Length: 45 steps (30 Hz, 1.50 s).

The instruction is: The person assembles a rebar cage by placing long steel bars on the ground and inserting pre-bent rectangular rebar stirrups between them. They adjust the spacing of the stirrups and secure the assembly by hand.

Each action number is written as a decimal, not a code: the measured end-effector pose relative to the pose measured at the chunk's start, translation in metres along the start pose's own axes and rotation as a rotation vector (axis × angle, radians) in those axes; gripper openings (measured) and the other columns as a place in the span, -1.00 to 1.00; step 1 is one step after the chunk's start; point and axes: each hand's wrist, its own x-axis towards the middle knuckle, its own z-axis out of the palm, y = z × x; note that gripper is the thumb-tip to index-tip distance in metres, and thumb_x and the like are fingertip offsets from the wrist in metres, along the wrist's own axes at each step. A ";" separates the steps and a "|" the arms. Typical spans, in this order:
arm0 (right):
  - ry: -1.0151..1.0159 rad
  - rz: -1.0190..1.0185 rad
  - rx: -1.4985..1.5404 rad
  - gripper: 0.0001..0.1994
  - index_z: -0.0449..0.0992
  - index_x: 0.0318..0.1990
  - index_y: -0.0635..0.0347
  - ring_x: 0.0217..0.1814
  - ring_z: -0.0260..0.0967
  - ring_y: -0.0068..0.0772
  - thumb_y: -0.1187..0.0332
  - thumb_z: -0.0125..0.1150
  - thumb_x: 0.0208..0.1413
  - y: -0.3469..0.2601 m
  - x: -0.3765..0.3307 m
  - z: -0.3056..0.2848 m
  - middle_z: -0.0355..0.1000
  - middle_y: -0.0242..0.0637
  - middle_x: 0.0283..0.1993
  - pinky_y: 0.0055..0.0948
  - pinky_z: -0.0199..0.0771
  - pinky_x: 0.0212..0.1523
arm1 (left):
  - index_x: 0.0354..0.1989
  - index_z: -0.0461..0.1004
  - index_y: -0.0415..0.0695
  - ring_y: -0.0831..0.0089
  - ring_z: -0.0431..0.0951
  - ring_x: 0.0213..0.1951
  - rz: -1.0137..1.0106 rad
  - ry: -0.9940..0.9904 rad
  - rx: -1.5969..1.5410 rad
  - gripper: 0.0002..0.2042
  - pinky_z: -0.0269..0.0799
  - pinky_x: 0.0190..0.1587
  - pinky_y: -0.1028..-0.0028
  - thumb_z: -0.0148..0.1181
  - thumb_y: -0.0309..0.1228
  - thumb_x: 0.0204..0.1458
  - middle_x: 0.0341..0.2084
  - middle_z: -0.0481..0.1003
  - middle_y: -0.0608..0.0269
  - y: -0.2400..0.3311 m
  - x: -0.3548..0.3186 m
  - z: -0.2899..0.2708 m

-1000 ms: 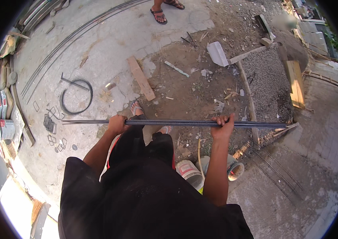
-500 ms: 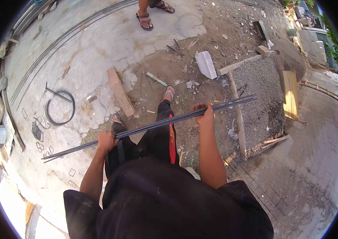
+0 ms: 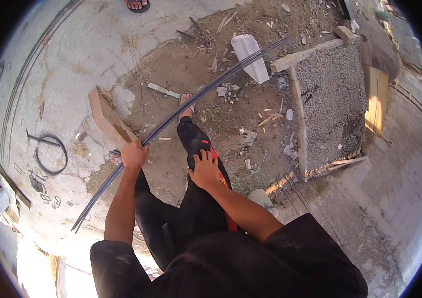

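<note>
Left hand [image 3: 134, 155], left of frame centre: fist closed round dark rod bundle [image 3: 191, 103]. Bundle slants from lower left to upper right of centre, crossing in front of white object [image 3: 243, 45]. Right hand [image 3: 204, 171], mid-frame: off the bundle, fingers slightly spread on black trousers [image 3: 156, 211].

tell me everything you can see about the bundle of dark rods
The bundle of dark rods looks like several long, thin metal bars lying close together, their ends slightly spread. It slants from lower left to upper right in the view. The left hand grips it nearer the lower end; its upper part crosses in front of a white angular object.
</note>
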 end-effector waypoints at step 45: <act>-0.020 -0.122 0.001 -0.59 0.55 0.08 0.18 0.28 0.30 0.20 0.19 0.31 0.13 0.007 0.036 0.029 0.38 -0.02 0.23 0.09 0.38 0.23 | -0.01 0.65 0.00 0.00 0.60 0.05 -0.041 -0.246 -0.389 -0.60 0.50 0.07 0.04 0.21 0.03 0.20 -0.10 0.64 0.03 -0.070 0.221 0.181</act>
